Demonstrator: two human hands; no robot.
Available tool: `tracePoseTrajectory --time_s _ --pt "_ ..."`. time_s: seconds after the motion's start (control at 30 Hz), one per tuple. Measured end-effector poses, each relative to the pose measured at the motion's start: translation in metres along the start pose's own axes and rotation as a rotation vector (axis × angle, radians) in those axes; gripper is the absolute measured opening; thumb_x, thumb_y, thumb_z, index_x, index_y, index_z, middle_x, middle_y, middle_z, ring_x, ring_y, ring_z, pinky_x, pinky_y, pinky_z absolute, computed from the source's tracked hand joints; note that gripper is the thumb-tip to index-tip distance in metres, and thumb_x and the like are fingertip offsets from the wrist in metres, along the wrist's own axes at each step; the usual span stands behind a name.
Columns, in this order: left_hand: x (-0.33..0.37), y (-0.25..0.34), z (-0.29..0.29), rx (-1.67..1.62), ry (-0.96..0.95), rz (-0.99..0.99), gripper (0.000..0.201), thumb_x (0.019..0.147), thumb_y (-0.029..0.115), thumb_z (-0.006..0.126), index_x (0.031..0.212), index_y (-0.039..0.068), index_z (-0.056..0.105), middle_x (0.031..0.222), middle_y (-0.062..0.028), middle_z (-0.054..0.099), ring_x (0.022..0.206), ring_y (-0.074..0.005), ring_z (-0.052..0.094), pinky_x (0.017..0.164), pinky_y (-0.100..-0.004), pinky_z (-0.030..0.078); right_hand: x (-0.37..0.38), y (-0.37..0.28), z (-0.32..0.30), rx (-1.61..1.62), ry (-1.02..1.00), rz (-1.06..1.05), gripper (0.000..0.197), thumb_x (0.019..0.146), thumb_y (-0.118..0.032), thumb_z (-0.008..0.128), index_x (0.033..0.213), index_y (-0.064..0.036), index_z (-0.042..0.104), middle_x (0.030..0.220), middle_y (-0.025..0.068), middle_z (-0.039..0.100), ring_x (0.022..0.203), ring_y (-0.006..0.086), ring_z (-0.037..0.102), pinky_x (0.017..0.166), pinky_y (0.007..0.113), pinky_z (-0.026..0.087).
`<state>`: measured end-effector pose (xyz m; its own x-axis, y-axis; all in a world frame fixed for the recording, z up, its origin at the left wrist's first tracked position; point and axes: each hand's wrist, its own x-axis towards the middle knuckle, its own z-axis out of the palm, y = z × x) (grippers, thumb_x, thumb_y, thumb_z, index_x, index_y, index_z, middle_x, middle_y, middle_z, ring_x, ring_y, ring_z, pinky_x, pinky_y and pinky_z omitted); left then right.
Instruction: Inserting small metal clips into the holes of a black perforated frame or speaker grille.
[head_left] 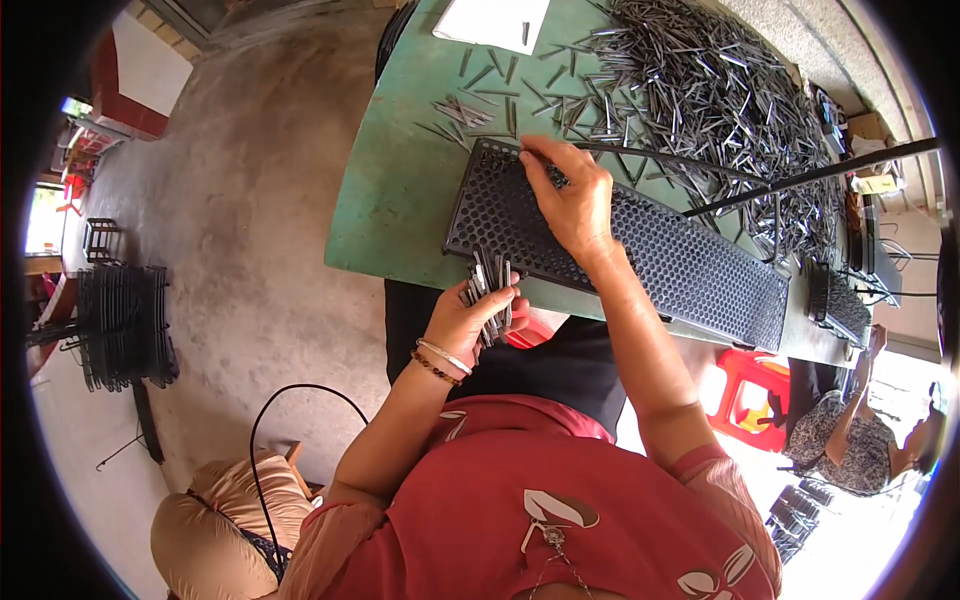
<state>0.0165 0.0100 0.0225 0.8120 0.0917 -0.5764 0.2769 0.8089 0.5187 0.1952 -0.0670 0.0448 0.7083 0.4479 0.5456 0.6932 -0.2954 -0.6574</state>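
My left hand (472,322) is closed round a bunch of thin, dark metal-looking strips (487,270), whose ends stick up past the fingers beside the tray's near edge. A long black tray (690,272) full of round holes lies slantwise along the front of the green table (385,205). Over its left part is my right hand (577,198), thumb and forefinger brought together near the far edge. Whatever that pinch holds, if anything, is too small to tell. Some holes at the tray's left end look filled.
A big heap of similar dark strips (715,95) covers the table's far right, with loose ones scattered left of it. White paper (490,20) lies at the back. A red stool (750,400) and another person (850,440) are at the right; black racks (122,325) stand left.
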Motion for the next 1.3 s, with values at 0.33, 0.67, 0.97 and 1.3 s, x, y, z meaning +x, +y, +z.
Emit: tracePoseTrajectory --time_s 0.33,0.67,0.97,1.3 --pt "-0.001 0.002 -0.003 -0.050 -0.015 -0.058 0.023 0.085 0.006 0.064 0.107 0.000 0.060 0.086 -0.0069 0.063 0.076 -0.0171 0.064 0.066 -0.0342 0.059 -0.007 0.005 0.001 -0.249 -0.154 -0.222 0.016 0.079 -0.006 0.065 0.094 -0.0062 0.068 0.092 0.0079 0.061 0.082 0.0273 0.055 0.076 0.037 0.044" --pt "-0.005 0.003 0.003 -0.080 -0.056 0.074 0.022 0.087 0.008 0.063 0.106 -0.001 0.057 0.097 -0.0096 0.064 0.085 -0.0201 0.066 0.071 -0.0340 0.058 -0.023 -0.042 -0.039 0.262 -0.550 0.274 0.017 0.084 -0.014 0.067 0.093 0.0009 0.068 0.081 0.0067 0.061 0.067 0.0100 0.055 0.057 0.025 0.045" --pt "-0.004 -0.001 0.012 -0.039 -0.033 0.117 0.025 0.089 0.008 0.060 0.113 0.002 0.056 0.104 -0.0079 0.062 0.095 -0.0235 0.064 0.077 -0.0371 0.058 -0.035 -0.044 -0.040 0.587 -0.600 0.720 0.019 0.084 -0.016 0.070 0.086 0.0034 0.067 0.069 0.0034 0.064 0.061 0.0066 0.057 0.054 0.021 0.046" --pt "-0.004 -0.001 0.013 -0.057 0.005 0.090 0.018 0.088 0.011 0.062 0.102 0.000 0.058 0.098 -0.0089 0.063 0.095 -0.0241 0.064 0.070 -0.0351 0.059 -0.026 -0.033 -0.044 0.472 -0.436 0.527 0.026 0.086 -0.022 0.068 0.090 0.0032 0.067 0.071 0.0030 0.065 0.065 0.0059 0.056 0.058 0.021 0.045"
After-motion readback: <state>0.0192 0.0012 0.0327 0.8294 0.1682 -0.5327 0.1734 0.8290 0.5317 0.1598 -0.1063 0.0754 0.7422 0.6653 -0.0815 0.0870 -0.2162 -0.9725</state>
